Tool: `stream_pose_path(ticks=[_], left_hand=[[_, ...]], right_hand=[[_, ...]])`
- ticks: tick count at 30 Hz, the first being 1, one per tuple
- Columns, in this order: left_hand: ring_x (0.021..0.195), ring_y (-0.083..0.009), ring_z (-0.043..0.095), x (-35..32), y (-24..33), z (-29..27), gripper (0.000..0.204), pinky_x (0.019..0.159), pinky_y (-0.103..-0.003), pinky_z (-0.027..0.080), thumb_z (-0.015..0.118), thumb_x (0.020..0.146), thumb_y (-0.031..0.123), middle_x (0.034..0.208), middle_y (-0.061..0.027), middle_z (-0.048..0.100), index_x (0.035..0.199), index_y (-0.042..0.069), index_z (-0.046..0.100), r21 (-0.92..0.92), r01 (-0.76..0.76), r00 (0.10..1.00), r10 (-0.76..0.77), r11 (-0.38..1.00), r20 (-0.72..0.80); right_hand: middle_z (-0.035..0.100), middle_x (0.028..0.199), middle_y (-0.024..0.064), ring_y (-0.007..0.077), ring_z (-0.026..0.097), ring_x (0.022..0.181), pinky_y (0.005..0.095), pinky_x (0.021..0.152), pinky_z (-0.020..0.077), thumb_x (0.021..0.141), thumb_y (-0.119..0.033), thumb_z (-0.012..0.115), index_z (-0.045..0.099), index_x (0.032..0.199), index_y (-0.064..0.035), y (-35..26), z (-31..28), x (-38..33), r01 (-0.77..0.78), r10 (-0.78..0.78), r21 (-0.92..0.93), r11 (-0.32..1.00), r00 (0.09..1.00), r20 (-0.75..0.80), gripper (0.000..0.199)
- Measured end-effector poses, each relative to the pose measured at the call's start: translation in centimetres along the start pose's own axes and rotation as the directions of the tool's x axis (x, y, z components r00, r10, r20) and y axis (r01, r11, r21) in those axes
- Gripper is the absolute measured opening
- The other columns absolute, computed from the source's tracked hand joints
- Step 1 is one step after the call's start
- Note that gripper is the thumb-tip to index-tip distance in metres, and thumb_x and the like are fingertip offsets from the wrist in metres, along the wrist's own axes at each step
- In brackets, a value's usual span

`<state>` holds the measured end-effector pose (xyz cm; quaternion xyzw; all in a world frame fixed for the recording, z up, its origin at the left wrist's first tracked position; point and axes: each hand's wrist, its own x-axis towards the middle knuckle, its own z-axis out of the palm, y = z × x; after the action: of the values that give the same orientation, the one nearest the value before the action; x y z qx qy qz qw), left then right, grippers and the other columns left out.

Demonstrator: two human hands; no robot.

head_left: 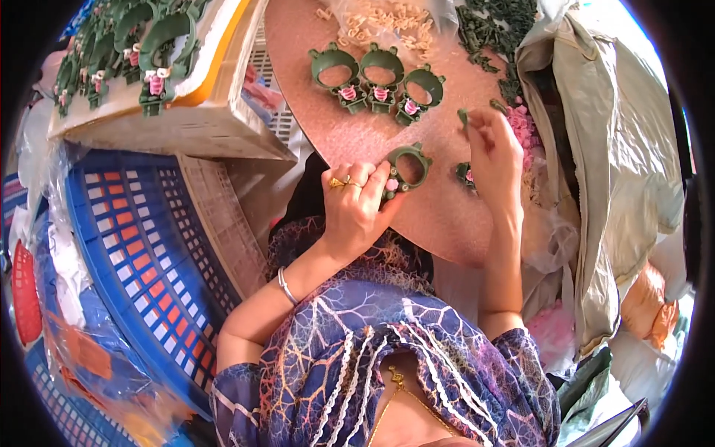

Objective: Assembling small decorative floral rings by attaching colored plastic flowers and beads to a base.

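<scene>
So there are three green frames (380, 94) side by side near the top of the table (439, 223), each with a pink bit low on its front. A fourth, the held frame (425, 170), is over the table's near part in the left hand (351, 205). One more green-and-pink piece (463, 175) sits just beside the right wrist, partly hidden, so can't tell if it's a whole frame. Loose stuff comes in three heaps, way too many to count: cream bits (395, 31) at the top, dark green bits (497, 22) to the right of those, and pink bits (521, 127) just beyond the right hand (495, 153).

Hands: the left one is mostly closed, fingers bent over, thumb underneath, gripping the held frame by its lower left side. The right one is up near the pink heap, fingers curled in, pinching a small green bit (463, 117) at the fingertips. It's well apart from the held frame.

Containers: one pale box (186, 127) with a yellow edge at upper left, with a bunch more finished-looking frames (156, 82) on top. I get at least four, but they overlap. Below it is a big blue basket (89, 212); orange shows through its slots, can't tell what that is. On the right there's a slumped grey sack (618, 141), contents hidden.
</scene>
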<state>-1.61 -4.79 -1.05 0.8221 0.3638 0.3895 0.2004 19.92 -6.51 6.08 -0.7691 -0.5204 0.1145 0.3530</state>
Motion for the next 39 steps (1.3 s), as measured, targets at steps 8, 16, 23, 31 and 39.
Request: stream_pose_path(ticks=[8, 16, 23, 31, 39], left_hand=[[0.087, -0.0227, 0.057, -0.1, -0.2, -0.2, 0.050, 0.084, -0.041, 0.037, 0.085, 0.069, 0.021, 0.093, -0.0041, 0.058, 0.113, 0.005, 0.068, -0.017, -0.011, 1.000, 0.011, 1.000, 0.016], [0.086, -0.0225, 0.056, -0.1, -0.4, -0.1, 0.052, 0.084, -0.041, 0.037, 0.086, 0.067, 0.022, 0.094, -0.0042, 0.058, 0.113, 0.005, 0.069, -0.016, -0.028, 1.000, 0.028, 0.999, 0.001], [0.085, -0.0219, 0.056, -0.1, -0.2, 0.2, 0.052, 0.084, -0.040, 0.037, 0.087, 0.065, 0.023, 0.092, -0.0029, 0.058, 0.111, 0.006, 0.070, 0.012, -0.026, 1.000, 0.026, 1.000, -0.013], [0.087, -0.0219, 0.056, -0.3, -0.3, 0.1, 0.054, 0.084, -0.041, 0.037, 0.087, 0.065, 0.022, 0.093, -0.0029, 0.058, 0.113, 0.006, 0.069, 0.009, -0.024, 1.000, 0.024, 1.000, -0.001], [0.087, -0.0219, 0.056, -0.1, -0.4, -0.1, 0.054, 0.083, -0.041, 0.037, 0.086, 0.065, 0.021, 0.095, -0.0033, 0.058, 0.114, 0.005, 0.068, -0.019, -0.029, 1.000, 0.029, 0.999, 0.007]], right_hand=[[0.065, 0.107, 0.0073, 0.0157, 0.067, 0.098, 0.0291, 0.090, 0.0565, 0.090, 0.012, 0.064, 0.063, 0.114, 0.0073, -2.3, 2.0, -8.6, -0.373, 0.160, 0.670, 0.642, 0.920, 0.358, 0.024], [0.068, 0.100, 0.0093, 0.0131, 0.068, 0.090, 0.0270, 0.082, 0.0586, 0.095, 0.006, 0.061, 0.062, 0.118, 0.0039, -2.2, 2.9, -9.6, -0.434, 0.263, 0.625, 0.649, 0.899, 0.350, 0.024], [0.067, 0.102, 0.0089, 0.0132, 0.067, 0.089, 0.0272, 0.077, 0.0586, 0.097, 0.001, 0.061, 0.060, 0.118, 0.0033, -1.3, 2.6, -9.4, -0.451, 0.242, 0.671, 0.589, 0.890, 0.386, 0.021], [0.069, 0.095, 0.0034, 0.0097, 0.066, 0.080, 0.0231, 0.067, 0.0552, 0.094, -0.001, 0.066, 0.064, 0.111, -0.0012, -1.2, 2.0, -9.1, -0.490, 0.295, 0.527, 0.694, 0.862, 0.413, 0.017], [0.072, 0.091, 0.0028, 0.0086, 0.066, 0.075, 0.0215, 0.065, 0.0529, 0.090, 0.002, 0.069, 0.069, 0.104, -0.0012, -1.3, 1.3, -8.1, -0.390, 0.234, 0.424, 0.817, 0.897, 0.376, 0.014]])
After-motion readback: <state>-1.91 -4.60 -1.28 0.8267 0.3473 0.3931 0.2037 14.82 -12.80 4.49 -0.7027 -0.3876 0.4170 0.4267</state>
